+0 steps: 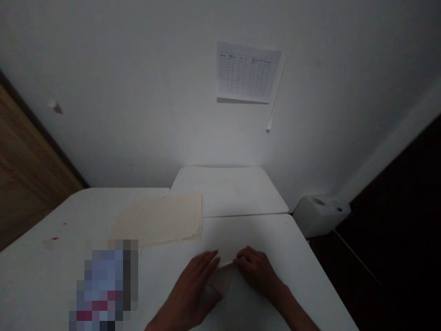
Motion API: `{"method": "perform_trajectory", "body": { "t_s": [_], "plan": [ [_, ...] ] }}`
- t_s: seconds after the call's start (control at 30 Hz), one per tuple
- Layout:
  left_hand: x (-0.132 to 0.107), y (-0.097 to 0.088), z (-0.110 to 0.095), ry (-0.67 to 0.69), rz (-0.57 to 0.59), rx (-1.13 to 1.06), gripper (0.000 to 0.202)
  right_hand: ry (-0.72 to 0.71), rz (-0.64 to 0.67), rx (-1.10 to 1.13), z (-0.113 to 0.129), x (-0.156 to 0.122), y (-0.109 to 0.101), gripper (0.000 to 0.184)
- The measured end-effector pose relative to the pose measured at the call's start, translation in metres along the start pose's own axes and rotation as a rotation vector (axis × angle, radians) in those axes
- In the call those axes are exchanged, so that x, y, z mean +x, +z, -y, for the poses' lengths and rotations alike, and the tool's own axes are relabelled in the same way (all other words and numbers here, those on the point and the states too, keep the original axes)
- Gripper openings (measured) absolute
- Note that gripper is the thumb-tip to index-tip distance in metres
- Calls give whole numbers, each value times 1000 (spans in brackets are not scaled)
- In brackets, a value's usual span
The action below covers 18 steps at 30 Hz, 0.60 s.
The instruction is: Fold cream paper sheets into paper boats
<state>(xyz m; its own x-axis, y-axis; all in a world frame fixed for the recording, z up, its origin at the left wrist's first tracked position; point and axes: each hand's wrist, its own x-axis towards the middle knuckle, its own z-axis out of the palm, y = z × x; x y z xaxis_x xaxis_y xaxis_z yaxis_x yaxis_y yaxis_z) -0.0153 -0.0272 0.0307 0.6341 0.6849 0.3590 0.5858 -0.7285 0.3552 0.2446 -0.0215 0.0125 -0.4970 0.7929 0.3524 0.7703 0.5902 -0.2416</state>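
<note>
A small pale piece of paper [223,278] lies on the white table [179,276] between my two hands, and it looks folded. My left hand [195,287] holds its left side, with the thumb at the near edge and the fingers reaching to the far edge. At the paper's upper right corner, my right hand [257,270] pinches the edge with bent fingers. The fingers partly cover the paper. To the left, beyond my left hand, a stack of cream paper sheets [161,220] lies flat.
A blurred-out bluish patch [103,280] covers something on the table's left. White tabletops [227,188] meet at seams by the wall. A printed chart [245,73] hangs there. Right of the table stands a white plastic container [319,216]; a wooden panel [27,170] is at left.
</note>
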Motion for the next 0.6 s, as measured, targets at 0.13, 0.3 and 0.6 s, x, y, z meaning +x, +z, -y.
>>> {"method": "perform_trajectory", "body": {
  "t_s": [0.13,0.3,0.6],
  "plan": [
    [5,16,-10,25,45,18,81,8,-48,-26,3,0,-1,20],
    [11,28,-5,26,2,22,55,97,-64,-9,2,0,-1,20],
    [10,30,-2,34,-24,-37,41,178,-29,135,8,-1,-11,19]
  ]
}}
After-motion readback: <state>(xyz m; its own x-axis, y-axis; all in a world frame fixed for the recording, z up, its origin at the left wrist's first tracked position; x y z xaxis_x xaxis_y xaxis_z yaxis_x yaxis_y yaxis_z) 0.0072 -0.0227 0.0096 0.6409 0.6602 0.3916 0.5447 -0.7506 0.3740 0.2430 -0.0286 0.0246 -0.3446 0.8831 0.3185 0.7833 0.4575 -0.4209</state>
